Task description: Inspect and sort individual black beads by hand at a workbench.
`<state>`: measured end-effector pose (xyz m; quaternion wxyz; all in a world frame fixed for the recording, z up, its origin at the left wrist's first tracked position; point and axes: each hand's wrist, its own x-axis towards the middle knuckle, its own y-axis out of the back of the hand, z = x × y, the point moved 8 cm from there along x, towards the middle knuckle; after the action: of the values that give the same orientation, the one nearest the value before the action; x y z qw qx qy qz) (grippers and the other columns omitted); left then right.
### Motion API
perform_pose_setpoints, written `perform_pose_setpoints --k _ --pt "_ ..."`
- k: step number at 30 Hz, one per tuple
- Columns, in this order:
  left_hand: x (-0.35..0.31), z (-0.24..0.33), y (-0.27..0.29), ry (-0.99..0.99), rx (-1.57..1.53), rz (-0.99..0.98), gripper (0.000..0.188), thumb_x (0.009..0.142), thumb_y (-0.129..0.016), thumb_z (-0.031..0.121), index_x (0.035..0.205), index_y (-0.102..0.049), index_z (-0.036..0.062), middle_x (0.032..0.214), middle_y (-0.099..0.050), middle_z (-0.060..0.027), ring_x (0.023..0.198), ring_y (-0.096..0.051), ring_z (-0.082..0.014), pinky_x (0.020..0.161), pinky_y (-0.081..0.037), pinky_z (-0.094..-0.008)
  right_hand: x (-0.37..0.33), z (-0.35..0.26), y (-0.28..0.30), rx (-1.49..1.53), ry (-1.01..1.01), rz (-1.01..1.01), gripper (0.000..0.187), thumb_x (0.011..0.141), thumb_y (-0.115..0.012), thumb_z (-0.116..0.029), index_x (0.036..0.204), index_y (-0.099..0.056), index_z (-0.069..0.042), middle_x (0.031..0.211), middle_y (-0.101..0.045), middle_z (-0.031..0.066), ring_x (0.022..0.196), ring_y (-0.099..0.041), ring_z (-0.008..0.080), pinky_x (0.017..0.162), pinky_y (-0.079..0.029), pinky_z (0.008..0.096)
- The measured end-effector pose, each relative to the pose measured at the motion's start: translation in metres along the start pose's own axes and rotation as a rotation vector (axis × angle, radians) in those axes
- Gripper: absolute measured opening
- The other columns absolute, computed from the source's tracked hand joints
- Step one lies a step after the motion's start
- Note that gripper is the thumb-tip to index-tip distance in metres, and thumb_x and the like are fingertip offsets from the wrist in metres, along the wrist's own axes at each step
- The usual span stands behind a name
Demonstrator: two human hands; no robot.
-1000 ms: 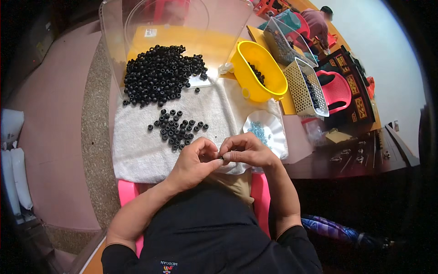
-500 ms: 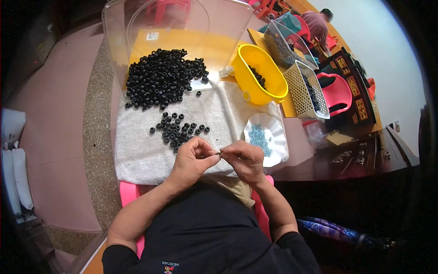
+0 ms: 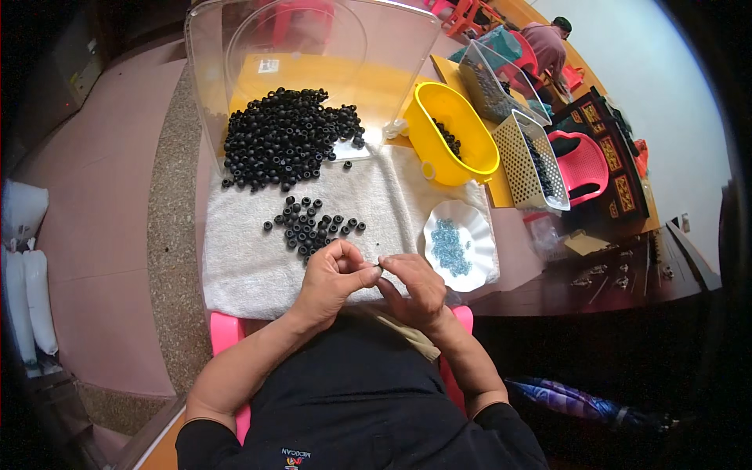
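Observation:
My left hand is closed in a pinch on a small dark piece, too tiny to make out fully. My right hand meets it there, index fingertip against the piece and thumb just below. Both hands are over the near part of a white towel. Just beyond my left hand lies a loose group of black ring-shaped pieces with holes. To the right of my right hand, a white fluted plate holds small light-blue bits.
A large heap of black pieces lies in a clear plastic bin at the far side. Right of it stand a yellow tub, a white perforated basket and a clear box. Another person sits farther off.
My right fingers have shifted and spread slightly, with the index finger straighter over the piece. My left hand keeps its pinch. The whole view has shifted a little.

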<state>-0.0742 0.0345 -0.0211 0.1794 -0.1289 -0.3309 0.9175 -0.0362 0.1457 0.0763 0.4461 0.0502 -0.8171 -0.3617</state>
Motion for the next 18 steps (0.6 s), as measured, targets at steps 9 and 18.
perform_pose_setpoints --k 9,18 --pt "-0.0019 0.0044 -0.0021 -0.003 -0.004 -0.011 0.020 0.082 -0.069 -0.004 0.089 -0.052 0.0037 0.084 -0.064 -0.0068 0.078 -0.065 -0.0136 0.073 -0.055 -0.0275 0.0045 -0.0019 -0.0008 0.038 -0.065 0.011 0.032 0.072 -0.075 0.003 0.101 -0.062 0.000 0.086 -0.067 0.0148 0.076 -0.067 0.0291 0.064 -0.054 0.0353" --pt "0.0008 -0.0029 -0.0032 0.031 -0.030 -0.031 0.016 0.085 -0.069 0.000 0.090 -0.053 0.0016 0.087 -0.065 -0.0096 0.079 -0.066 -0.0165 0.076 -0.058 -0.0332 0.0061 0.0025 0.0059 0.075 -0.081 0.005 0.039 0.065 -0.078 0.006 0.100 -0.062 0.001 0.087 -0.067 0.0155 0.075 -0.068 0.0278 0.065 -0.054 0.0327"
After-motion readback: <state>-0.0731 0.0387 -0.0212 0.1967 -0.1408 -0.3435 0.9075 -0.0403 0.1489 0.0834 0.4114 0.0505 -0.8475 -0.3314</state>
